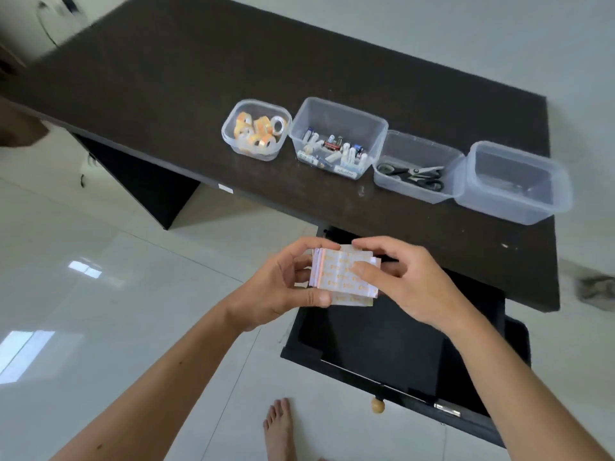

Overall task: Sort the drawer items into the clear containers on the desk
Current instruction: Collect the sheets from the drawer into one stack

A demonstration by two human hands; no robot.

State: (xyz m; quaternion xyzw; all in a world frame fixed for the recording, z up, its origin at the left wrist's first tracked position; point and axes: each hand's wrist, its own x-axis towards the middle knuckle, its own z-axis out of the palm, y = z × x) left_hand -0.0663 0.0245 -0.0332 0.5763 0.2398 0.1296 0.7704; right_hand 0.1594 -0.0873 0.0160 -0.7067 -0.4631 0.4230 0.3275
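A stack of small white packets with orange print (336, 276) is held above the open black drawer (392, 347). My left hand (283, 287) grips its left side and my right hand (399, 277) pinches its right side from above. Along the dark desk (166, 88) stand several clear containers: one with tape rolls (255, 129), one with batteries (337, 138), one with scissors (416, 166), and a seemingly empty one (514, 181) at the right end.
The drawer sticks out toward me with a round wooden knob (377, 405) on its front. My bare foot (279, 427) stands on the glossy white tile floor. A grey crumpled thing (595, 287) lies on the floor at the right.
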